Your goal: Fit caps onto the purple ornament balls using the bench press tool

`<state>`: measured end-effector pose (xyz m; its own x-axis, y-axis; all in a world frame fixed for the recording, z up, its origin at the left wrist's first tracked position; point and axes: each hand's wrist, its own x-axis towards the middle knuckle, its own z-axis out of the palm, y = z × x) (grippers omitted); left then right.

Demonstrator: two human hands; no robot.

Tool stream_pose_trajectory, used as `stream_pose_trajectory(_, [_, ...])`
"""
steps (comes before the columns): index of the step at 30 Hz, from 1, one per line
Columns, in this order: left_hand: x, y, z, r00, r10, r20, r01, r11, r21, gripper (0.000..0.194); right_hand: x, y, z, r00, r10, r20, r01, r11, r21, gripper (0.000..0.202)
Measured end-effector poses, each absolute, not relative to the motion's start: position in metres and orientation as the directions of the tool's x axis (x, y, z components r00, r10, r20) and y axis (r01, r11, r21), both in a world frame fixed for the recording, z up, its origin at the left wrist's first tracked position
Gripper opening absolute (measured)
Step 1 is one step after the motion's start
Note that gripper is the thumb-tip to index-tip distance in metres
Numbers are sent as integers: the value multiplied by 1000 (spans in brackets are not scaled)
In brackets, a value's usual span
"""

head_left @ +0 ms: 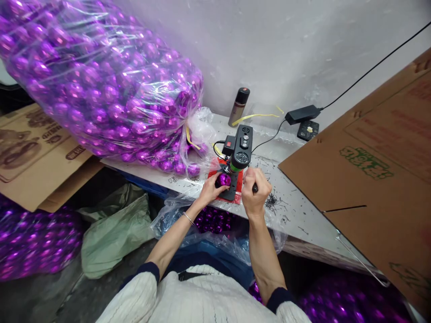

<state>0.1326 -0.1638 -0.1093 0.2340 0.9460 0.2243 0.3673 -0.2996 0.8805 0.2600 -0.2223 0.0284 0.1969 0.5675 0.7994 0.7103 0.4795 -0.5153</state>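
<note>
Working at a white bench along a pale wall, leaning in from the near side. Nearest at right, below the bench, showing a dark heap of shiny purple. Under the bench edge, showing more purple balls lying amid a crumpled plastic liner; probably having plenty left to handle, but not being able to tell finished balls from untouched ones.

Just beyond, pinching a single ball between thumb and fingers of the left hand, steadying it over the black base of a small machine, beneath its head. Resting that base on a red mat. Wrapping the right hand in a closed grip round a black handle, leaving just its end showing. Seemingly being partway through this one ball, without being able to confirm contact between ball and head.

Right of the machine, scattering across the bench, black bits, perhaps hinting at many rounds already done. Farther left, slumping onto the bench, a huge clear bag full of balls, gathered at the neck beside a yellow strip; possibly being finished stock, possibly supply. Farthest, standing near the wall, a bottle, and, lying to its right, a black adapter.
</note>
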Motion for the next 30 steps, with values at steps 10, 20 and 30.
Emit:
stream_pose_trajectory(10, [138, -173, -105, 215, 931, 294, 337, -353, 873, 56, 262, -225, 24, 147, 571, 807, 732, 486, -478, 32])
stream_pose_trajectory(20, [133, -161, -97, 245, 941, 236, 285, -302, 910, 58, 263, -227, 18, 126, 551, 825, 709, 531, -463, 26])
stream_pose_trajectory(30, [144, -167, -106, 243, 949, 202, 157, -244, 957, 64, 265, -230, 11, 93, 563, 821, 731, 521, -440, 21])
